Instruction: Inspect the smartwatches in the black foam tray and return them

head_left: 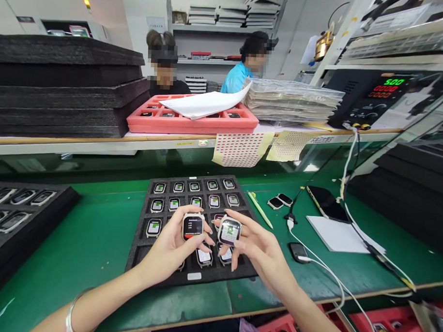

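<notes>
The left hand holds a smartwatch with a dark text screen, its fingers curled around the case, just left of the frame's centre. Just beside it, the right hand grips a smartwatch with a white and green screen by its edges. The two watches are held apart, with their screens facing up toward the camera, over a black foam tray at the middle of the frame. Rows of similar watches sit in the tray's compartments, some partly hidden by the hands. The tray lies on a green surface. Right of the tray are a light green pen and two small dark-faced pieces; farther right, a phone touches white paper. A second black tray holding watches lies at the left edge. At upper right, a power supply shows lit digits.
</notes>
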Motion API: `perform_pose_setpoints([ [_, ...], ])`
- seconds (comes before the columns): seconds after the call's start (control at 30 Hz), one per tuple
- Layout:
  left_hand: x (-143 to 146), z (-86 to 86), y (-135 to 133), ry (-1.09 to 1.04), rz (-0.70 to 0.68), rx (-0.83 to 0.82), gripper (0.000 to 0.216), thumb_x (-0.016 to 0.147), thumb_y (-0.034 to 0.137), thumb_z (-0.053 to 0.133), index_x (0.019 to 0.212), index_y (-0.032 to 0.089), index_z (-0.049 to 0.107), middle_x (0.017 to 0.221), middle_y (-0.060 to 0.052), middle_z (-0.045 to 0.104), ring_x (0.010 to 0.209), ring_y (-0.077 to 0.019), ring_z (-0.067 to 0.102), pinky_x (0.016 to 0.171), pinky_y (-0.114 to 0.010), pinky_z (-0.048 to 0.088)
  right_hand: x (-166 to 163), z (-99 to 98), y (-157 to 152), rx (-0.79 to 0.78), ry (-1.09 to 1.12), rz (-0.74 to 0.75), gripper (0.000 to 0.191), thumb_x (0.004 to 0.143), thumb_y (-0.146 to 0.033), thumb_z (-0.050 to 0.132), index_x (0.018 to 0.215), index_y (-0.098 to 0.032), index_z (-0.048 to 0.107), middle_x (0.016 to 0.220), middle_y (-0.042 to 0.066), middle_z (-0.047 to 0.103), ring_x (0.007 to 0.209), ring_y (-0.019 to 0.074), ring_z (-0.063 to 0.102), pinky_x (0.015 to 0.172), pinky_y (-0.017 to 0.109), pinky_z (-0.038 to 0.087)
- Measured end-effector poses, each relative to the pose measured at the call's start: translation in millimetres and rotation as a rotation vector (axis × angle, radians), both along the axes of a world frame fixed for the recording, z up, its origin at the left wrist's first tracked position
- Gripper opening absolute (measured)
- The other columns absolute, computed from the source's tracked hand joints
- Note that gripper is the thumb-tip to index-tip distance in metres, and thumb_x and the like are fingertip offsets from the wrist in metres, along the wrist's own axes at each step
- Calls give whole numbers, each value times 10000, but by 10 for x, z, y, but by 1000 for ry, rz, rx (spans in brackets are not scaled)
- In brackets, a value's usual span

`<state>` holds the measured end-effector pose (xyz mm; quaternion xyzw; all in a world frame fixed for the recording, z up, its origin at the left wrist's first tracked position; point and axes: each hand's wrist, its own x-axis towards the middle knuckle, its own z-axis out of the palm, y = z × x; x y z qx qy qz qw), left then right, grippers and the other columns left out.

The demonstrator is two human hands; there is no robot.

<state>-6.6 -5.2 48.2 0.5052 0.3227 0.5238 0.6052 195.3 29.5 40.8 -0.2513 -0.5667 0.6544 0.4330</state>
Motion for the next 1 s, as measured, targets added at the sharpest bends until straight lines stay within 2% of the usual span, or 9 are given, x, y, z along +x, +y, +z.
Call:
perform_pose_setpoints([
  [0.1, -17, -3, 0, 15, -10, 21, 352, 859, 128, 571, 1149, 238, 404, 987, -42, 565, 874, -167, 613, 760, -307, 540, -10, -8, -1, 4, -16, -49, 304, 902, -233, 555, 1205, -210, 567, 1003, 102, 659, 629, 169, 656, 429, 230, 535],
  [0.2, -25, -6, -9, 22, -15, 30, 342, 854, 135, 578, 1131, 240, 406, 972, -34, 564, 870, -166, 609, 743, -304, 545, -19, -27, 0, 15, -68, -92, 254, 909, -246, 557, 1158, -208, 589, 927, 84, 676, 549, 139, 636, 389, 196, 507],
  [0.33, 0, -16, -3, 51, 29, 10, 251, 886, 201, 546, 1100, 223, 416, 889, -16, 557, 766, -140, 602, 650, -276, 559, -8, -48, -6, -2, -75, -41, 300, 917, -263, 541, 1213, -222, 562, 961, 88, 668, 592, 151, 640, 408, 214, 524],
  [0.47, 21, -28, 25, 88, 51, -11, 159, 918, 249, 494, 1054, 204, 426, 768, 10, 544, 621, -107, 571, 544, -233, 541, 5, -26, -39, -30, -40, 65, 427, 897, -211, 564, 1314, -254, 482, 1047, 95, 641, 741, 194, 660, 485, 249, 560],
  [0.57, 11, -25, 29, 53, 44, -11, 217, 895, 225, 536, 1079, 213, 422, 821, -3, 554, 681, -119, 589, 594, -248, 551, -6, 1, -75, -32, -34, 87, 512, 871, -168, 601, 1346, -273, 441, 1063, 89, 631, 801, 200, 660, 516, 239, 562],
  [0.73, -4, -21, -3, -39, -25, 16, 470, 820, 137, 631, 1213, 241, 396, 1022, -54, 558, 890, -169, 598, 798, -325, 535, -24, 2, -93, -2, -81, 15, 488, 869, -158, 611, 1324, -268, 471, 998, 74, 642, 751, 170, 655, 512, 219, 563],
  [0.93, 27, -64, 10, -47, -32, -22, 452, 868, 177, 572, 1274, 230, 383, 974, -59, 571, 834, -169, 624, 753, -325, 544, 46, -51, -66, 10, -139, 83, 594, 846, -191, 642, 1379, -272, 391, 1159, 111, 594, 839, 204, 651, 538, 250, 572],
  [1.0, 33, -58, 10, -45, -50, -53, 548, 829, 151, 622, 1301, 250, 363, 1040, -70, 557, 876, -178, 622, 772, -326, 535, 98, -84, -57, 38, -228, 59, 635, 846, -225, 640, 1406, -262, 345, 1162, 117, 594, 821, 213, 654, 524, 269, 572],
])
